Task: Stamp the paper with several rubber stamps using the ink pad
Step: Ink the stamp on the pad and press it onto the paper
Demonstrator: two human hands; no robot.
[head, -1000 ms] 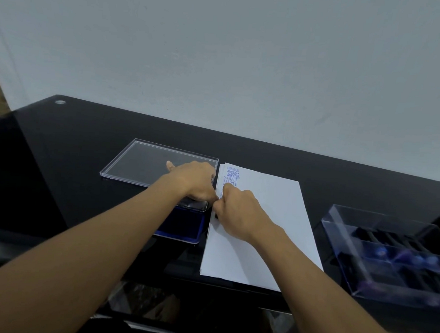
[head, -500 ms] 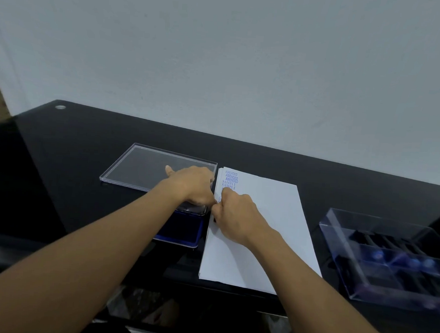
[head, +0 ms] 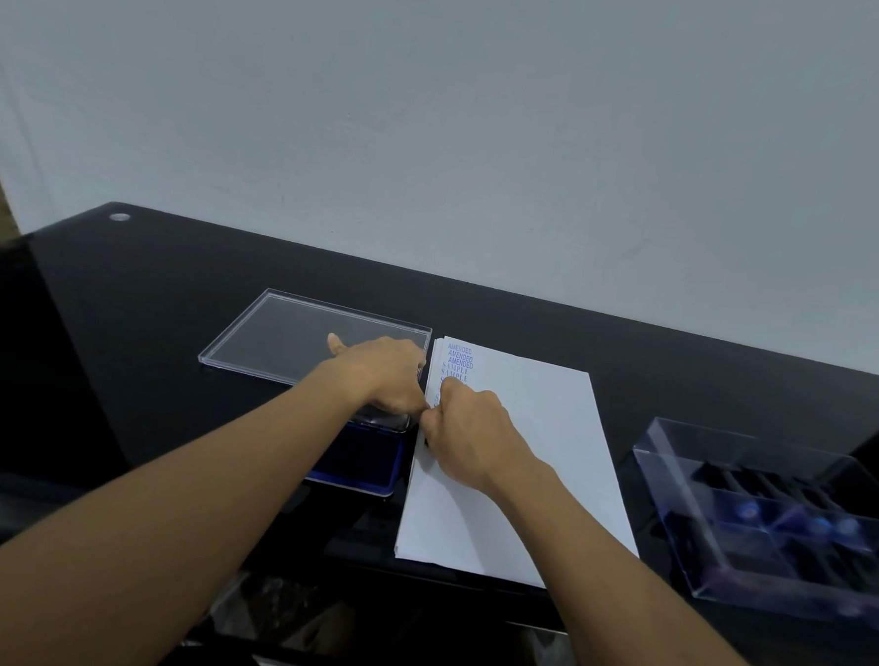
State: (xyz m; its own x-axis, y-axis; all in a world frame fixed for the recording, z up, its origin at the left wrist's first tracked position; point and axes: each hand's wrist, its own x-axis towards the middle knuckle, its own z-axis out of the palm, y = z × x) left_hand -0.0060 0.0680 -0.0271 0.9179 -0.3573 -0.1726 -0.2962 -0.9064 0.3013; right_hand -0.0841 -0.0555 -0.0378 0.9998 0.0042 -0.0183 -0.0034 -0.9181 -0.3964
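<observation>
Paper (head: 539, 442): white stack, frame centre, long axis near-to-far, stamped corner far-left. Grey wall (head: 439, 127); black glass table (head: 145, 315). Ink pad (head: 367, 475) just left. L hand (head: 378, 375) at paper edge, fingers hidden; R hand (head: 467, 432) fisted on paper, contents unclear.

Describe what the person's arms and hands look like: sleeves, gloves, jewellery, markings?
Both forearms are bare to the frame's edge; no sleeves show. The left hand and right hand wear no gloves. No watch, bracelet, ring or marking shows on the parts in view.
</observation>
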